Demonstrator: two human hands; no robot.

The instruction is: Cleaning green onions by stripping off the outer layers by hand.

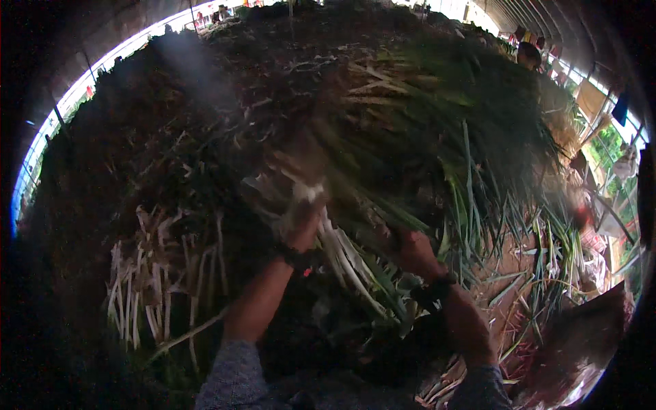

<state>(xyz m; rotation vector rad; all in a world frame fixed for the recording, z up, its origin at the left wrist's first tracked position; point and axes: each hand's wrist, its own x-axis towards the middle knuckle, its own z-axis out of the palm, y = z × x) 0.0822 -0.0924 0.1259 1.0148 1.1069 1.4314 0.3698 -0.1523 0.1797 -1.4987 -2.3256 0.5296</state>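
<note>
My left hand (304, 222) is near the middle, its fingers closed around the pale lower part of a green onion (311, 193); motion blurs the fingertips. To its right, my right hand (415, 251) is curled closed beside green leaves, and what lies inside its fingers is hidden. Several long white-and-green stalks (348, 263) slant between and below the two hands. Dark bands circle both wrists.
A large heap of green onions (437, 123) spreads ahead and to the right. Pale trimmed stalks (147, 287) lie at left. Loose leaves (502, 277) cover brown ground at right. Another person (529, 58) is at the far right, under an arched roof (547, 24).
</note>
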